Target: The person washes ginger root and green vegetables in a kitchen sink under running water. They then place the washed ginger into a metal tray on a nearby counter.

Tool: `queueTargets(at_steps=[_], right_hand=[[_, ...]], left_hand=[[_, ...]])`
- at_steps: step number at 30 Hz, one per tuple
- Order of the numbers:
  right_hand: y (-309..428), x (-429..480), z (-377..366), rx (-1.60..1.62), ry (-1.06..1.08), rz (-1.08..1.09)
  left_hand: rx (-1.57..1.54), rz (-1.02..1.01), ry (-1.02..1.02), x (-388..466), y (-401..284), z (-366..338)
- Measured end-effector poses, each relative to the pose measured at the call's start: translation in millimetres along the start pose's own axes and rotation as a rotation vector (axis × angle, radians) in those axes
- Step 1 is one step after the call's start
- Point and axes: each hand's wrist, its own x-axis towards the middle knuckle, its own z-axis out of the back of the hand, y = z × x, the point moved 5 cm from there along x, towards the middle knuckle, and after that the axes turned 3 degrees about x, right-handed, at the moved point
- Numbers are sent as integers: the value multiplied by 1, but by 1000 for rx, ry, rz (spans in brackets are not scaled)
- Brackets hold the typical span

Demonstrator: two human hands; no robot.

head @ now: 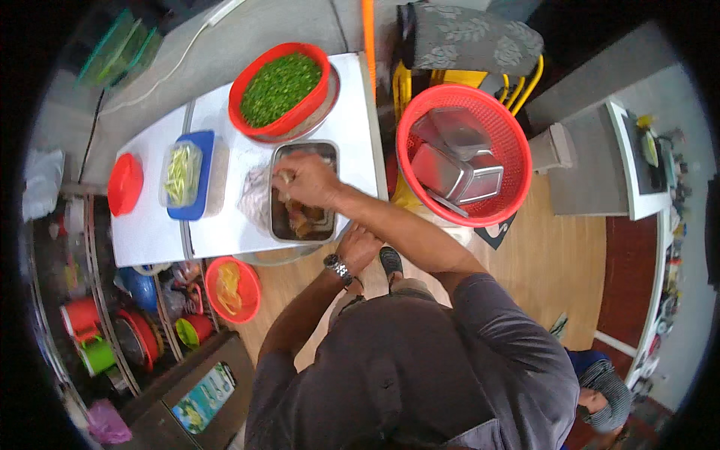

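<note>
My right hand (308, 179) is over a rectangular metal tray (274, 216) that holds brownish food pieces, and its fingers pinch a small pale piece of food (286, 176). Near the table edge, to the right of the tray's lower end, is my left hand (360, 246), wrist wearing a metal watch; what its fingers do is unclear. Behind the tray a red plastic basin (239, 121) is full of chopped green herbs (279, 90). A crumpled clear plastic bag (256, 197) lies against the tray's left side.
On the white table (236, 236), a clear tub of pale green strips (183, 175) overlaps a blue lid (209, 163); a red bowl (125, 184) stands far left. A red basket (526, 163) holds metal containers. Below the table is a red bin (256, 289). A person (604, 394) is at lower right.
</note>
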Motion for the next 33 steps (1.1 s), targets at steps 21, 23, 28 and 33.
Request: queueTargets(at_steps=[21, 23, 28, 33], right_hand=[[-77, -109, 213, 14, -881, -194], [-122, -172, 282, -122, -1184, -374], [-243, -286, 378, -199, -1235, -995], [-326, -303, 382, 692, -1110, -1121]], left_hand=[[356, 555, -717, -60, 32, 152], [280, 515, -806, -67, 17, 151], [199, 292, -758, -62, -27, 122], [83, 44, -524, -22, -62, 87]])
